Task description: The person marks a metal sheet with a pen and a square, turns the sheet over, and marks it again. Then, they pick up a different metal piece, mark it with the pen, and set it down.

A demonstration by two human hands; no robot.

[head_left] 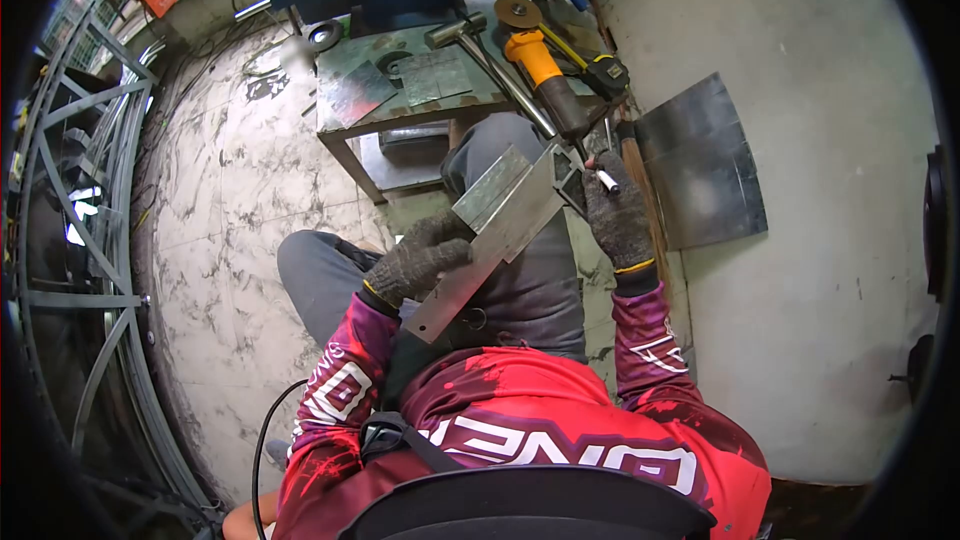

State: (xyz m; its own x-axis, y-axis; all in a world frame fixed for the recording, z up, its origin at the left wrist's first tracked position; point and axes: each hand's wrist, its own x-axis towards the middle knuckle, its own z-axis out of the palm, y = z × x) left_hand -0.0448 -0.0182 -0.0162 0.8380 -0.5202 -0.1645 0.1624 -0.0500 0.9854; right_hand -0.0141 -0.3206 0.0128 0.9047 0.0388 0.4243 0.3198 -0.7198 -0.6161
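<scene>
- Head view: my left hand (425, 258) is gripping a metal strip (485, 250).
- My right hand (618, 210) is gripping a slim white item (607, 180) (partly hidden).
- An orange grinder (535, 58) is lying nearby.

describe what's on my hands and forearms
Your left hand and right hand wear mottled dark grey knit gloves with a yellow band at each wrist. Both long sleeves are purple to maroon, with bold white markings and brighter red patches.
</scene>
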